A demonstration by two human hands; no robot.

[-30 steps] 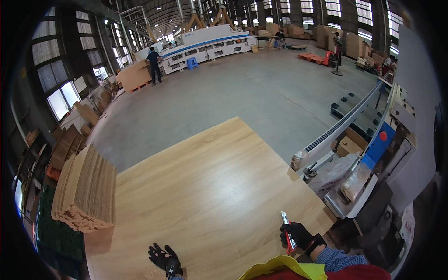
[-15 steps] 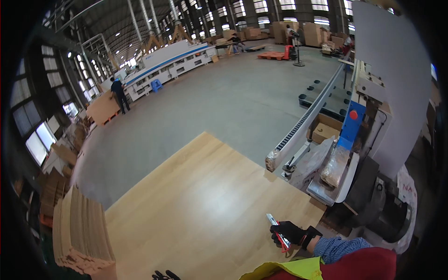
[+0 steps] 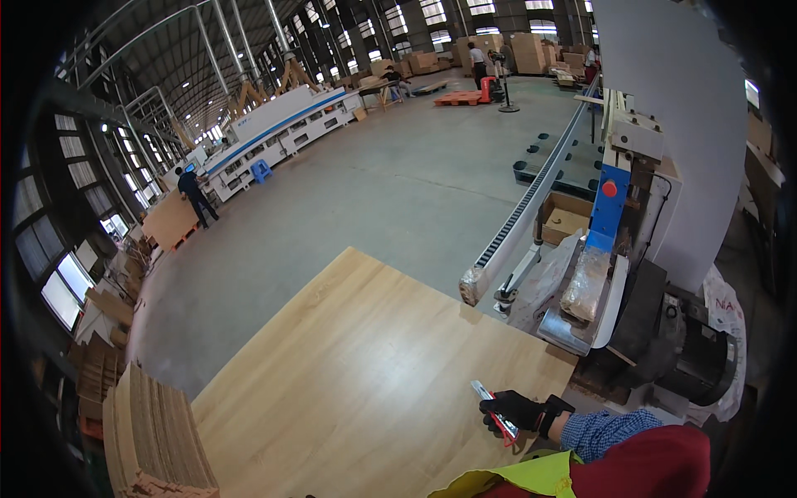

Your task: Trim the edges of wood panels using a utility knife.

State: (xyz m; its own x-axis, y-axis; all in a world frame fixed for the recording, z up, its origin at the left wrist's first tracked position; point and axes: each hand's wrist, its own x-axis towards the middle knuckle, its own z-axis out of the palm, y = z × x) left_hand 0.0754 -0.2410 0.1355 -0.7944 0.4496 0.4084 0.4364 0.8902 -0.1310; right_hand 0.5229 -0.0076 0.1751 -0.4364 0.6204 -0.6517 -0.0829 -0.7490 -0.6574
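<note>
My right hand [image 3: 513, 411], in a black glove, is closed around a utility knife [image 3: 485, 395] with a red and silver body. The knife's front end points away from me and to the left, over the wood-grain panel [image 3: 365, 357]. This large, light-coloured panel lies flat in front of me, its far corner towards the middle of the view. A dark band circles my right wrist below a blue checked sleeve. My left hand is out of the picture, beyond the lower edge.
Left of the panel stands a stack of thin brown boards [image 3: 158, 432]. To the right are a machine with a blue column [image 3: 608, 212], a long rail [image 3: 531, 203] and a black motor [image 3: 701, 357]. A person [image 3: 195, 197] stands by the long white machine [image 3: 282, 133] at far left.
The view has shifted slightly. My left hand's gloved fingers, at the lower edge before, have dropped out of the picture. My right hand keeps its hold on the utility knife, almost in the same place.
</note>
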